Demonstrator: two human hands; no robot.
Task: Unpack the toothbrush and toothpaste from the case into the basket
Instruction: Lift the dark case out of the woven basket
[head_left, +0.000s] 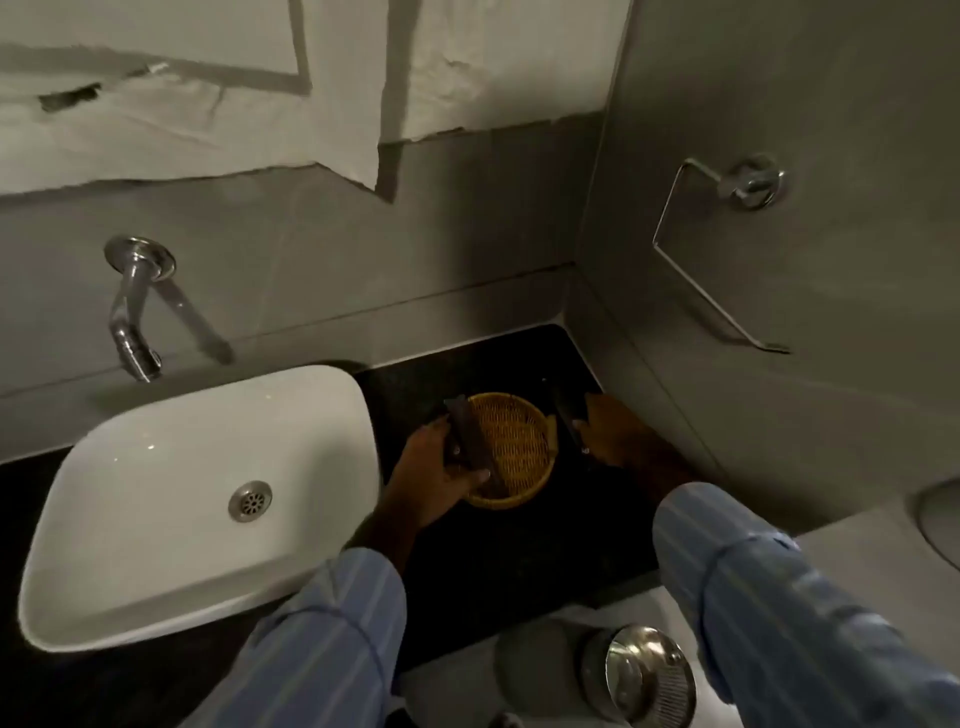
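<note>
I see the basket (511, 451) at frame centre on the dark counter (498, 561), my left hand (434, 478) gripping a dark case piece (470, 441) over its left rim, my right hand (610, 434) clasping another dark piece (566, 423) just right, sink (156, 519) at left.

No readable text, labels, brands or numbers anywhere. The dark case halves (470, 441) in the hands over the basket (511, 451) show no print, though the light is dim, so small marks may be lost. White paper sheets (171, 78) on the far wall are blank. Sink (171, 499), tap (132, 306) and metal bin lid (641, 675) near right carry no legible marking.
</note>
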